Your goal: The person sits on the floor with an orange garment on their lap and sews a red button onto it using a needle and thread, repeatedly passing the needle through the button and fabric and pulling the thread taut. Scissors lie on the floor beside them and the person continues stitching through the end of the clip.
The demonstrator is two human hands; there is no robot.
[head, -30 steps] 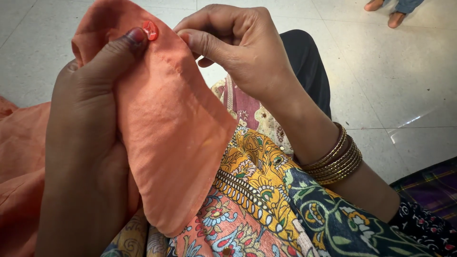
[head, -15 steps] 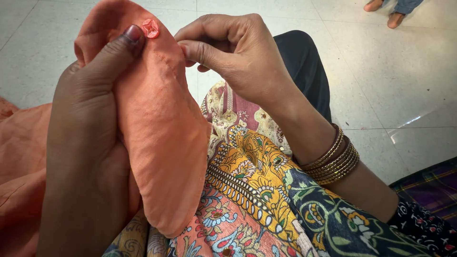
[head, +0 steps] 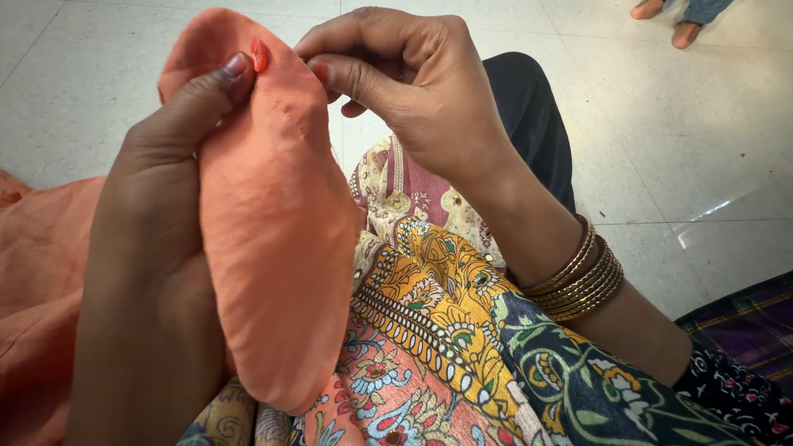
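Gripping the cloth, the left hand steadied the button while right-hand fingers, pinched shut, worked beside it.

Place: an indoor room with a hard floor, likely a home or a plain hall; which of the two cannot be told.
Floor: large pale speckled tiles with thin grout lines, glossy enough to carry a window glare at the right.
Seating: the person sits low at floor level, lap covered by a colourful patterned garment.
Floor covering: a purple plaid cloth lies at the right edge.
Others: another person's bare feet stand on the tiles at the top right.
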